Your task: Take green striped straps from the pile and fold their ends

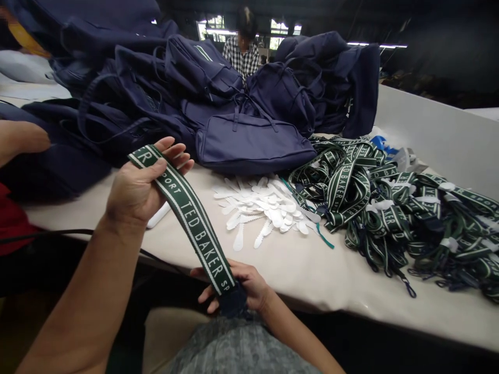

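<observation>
Green strap: the woven strap (195, 223) runs from the centre left of the frame down to the lower centre, in the air in front of the desk edge, with pale stripes and "TED BAKER" lettering; 1 end has a dark navy piece.
Left hand: the left hand (136, 189) pinches the upper end, thumb on top, fingers spread behind.
Right hand: the right hand (251, 285) closes around the lower end, by the navy piece; some fingers are hidden.
Strap handling: probably light, flexible along its length but firm enough to bow gently; it seems neither fragile nor very slippery.
Strap grip: best taken flat between thumb and fingers near the 2 ends, which should limit twisting.
Desk: a broad desk (312, 270) with a smooth, cream-coloured covering, slightly wrinkled at its front edge.
White tabs: a loose heap of white tabs (268, 205) at the centre, some with toothed stems.
Strap pile: bundled straps (351, 182) at the right, many held by white bands.
Navy bags: soft navy bags (253, 140) heaped across the upper left and centre.
Room: a dim room with bright windows (278, 31) and tube lights at the top; a person in a checked shirt (245, 54) is behind the bags, and another person's forearm (23, 140) enters at the left edge.
</observation>
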Tool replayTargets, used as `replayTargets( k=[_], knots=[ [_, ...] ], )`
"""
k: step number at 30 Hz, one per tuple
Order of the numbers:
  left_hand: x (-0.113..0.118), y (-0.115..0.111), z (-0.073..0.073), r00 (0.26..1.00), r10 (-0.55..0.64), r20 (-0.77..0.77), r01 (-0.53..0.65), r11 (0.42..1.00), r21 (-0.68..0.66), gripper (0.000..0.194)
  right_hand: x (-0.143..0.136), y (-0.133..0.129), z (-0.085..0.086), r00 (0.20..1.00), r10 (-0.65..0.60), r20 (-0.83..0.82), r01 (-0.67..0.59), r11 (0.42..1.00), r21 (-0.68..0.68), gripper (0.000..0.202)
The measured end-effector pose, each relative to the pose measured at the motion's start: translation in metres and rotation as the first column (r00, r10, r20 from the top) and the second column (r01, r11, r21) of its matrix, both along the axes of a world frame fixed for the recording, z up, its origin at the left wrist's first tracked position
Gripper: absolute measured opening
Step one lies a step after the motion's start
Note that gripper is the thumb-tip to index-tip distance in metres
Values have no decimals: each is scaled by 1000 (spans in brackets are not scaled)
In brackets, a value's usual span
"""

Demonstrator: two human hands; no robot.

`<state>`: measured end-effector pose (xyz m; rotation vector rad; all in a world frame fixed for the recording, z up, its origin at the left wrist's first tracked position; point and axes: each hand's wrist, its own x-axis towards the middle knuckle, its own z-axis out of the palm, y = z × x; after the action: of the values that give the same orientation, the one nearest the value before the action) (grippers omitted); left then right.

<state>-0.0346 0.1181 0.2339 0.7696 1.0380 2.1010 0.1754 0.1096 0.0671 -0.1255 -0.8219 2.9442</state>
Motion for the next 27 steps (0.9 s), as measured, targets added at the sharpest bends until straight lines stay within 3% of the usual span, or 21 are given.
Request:
replayTargets(
  k=[5, 8, 11, 14, 17, 21, 25, 27],
  knots=[
    [3, -2, -2, 984, 52, -169, -42, 997, 62, 36, -1, 9, 0, 996, -29, -87, 37, 994, 99, 84],
    [5, -2, -1, 972, 96, -217, -79, 993, 85, 36, 0, 12, -2, 992, -15, -122, 40, 978, 205, 74],
    [4, -2, -1, 964, 107, -244, -86, 992, 95, 35, 0, 13, -4, 994, -22, -105, 44, 977, 207, 59],
    [1, -4, 2, 962, 95, -255, -76, 994, 82, 35, -1, 12, -6, 999, -23, -44, 32, 972, 232, 55],
    [-2, -8, 4, 972, 95, -217, -84, 995, 58, 33, -4, 11, -5, 995, -98, 26, 84, 939, 334, 47],
    [-3, -18, 5, 970, 72, -233, -70, 997, 17, 26, -8, 17, -1, 933, -348, 90, 239, 788, 568, 39],
    [-8, -27, 9, 947, 90, -310, -63, 993, 95, 24, -10, 35, 7, 895, -434, 105, 236, 660, 713, 52],
    [-10, -35, 10, 937, 141, -319, -95, 983, 157, 28, -13, 48, 12, 838, -536, 103, 252, 548, 798, 42]
  ],
)
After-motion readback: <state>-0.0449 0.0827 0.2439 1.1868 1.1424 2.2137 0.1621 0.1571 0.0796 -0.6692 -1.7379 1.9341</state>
